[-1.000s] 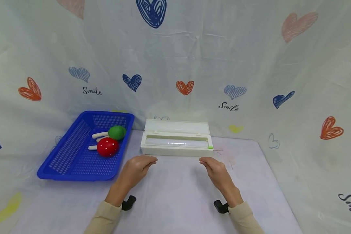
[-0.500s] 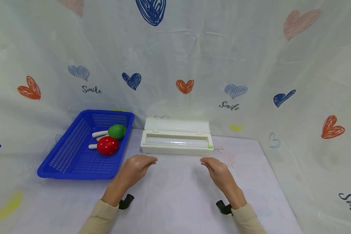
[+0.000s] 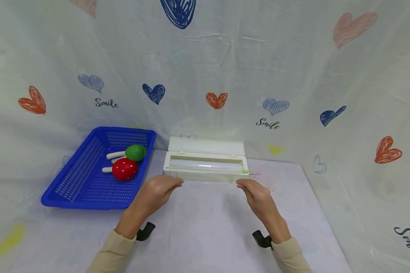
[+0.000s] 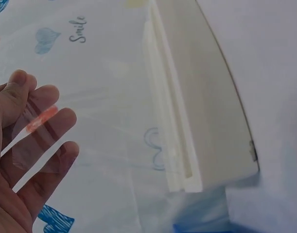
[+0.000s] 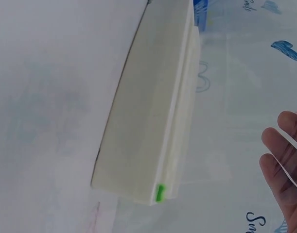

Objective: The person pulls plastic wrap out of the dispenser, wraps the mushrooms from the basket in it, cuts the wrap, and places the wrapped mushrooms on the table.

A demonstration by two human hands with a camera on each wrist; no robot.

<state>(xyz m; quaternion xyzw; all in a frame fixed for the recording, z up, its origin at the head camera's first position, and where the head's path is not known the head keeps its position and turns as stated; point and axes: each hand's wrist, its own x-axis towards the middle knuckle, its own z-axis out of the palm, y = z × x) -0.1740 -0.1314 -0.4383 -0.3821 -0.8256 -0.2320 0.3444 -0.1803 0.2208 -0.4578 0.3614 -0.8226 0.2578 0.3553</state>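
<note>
Head view has the thumb and fingertips of the left hand (image 3: 156,192) brought together in a pinch, and the right hand (image 3: 259,199) mirrors it, its fingers meeting at the tips. Each grips an end of clear cling film (image 4: 26,158); the left wrist view shows the sheet glossy over the lower fingers, which are slightly spread, and the right wrist view shows it across the fingers there. How far the film spans the gap between the hands is hard to trace.

Just beyond the fingertips stands a white cling film dispenser (image 3: 206,176), its long side facing the person. Its lid (image 3: 206,146) is tipped up at the back, a film roll (image 3: 205,165) lies in the trough, and a green tab (image 3: 245,171) sits at the right end of the front edge.

Back along the arms come black wrist mounts (image 3: 145,231) and beige sleeves (image 3: 290,254). Left of the dispenser, a blue plastic basket (image 3: 99,191) holds a green maraca (image 3: 135,152) and a red, white-dotted maraca (image 3: 124,169), with another pale handle partly hidden between them. Under everything spreads a white tablecloth (image 3: 205,231); behind hangs a heart-printed sheet (image 3: 232,64) lettered "Smile".
</note>
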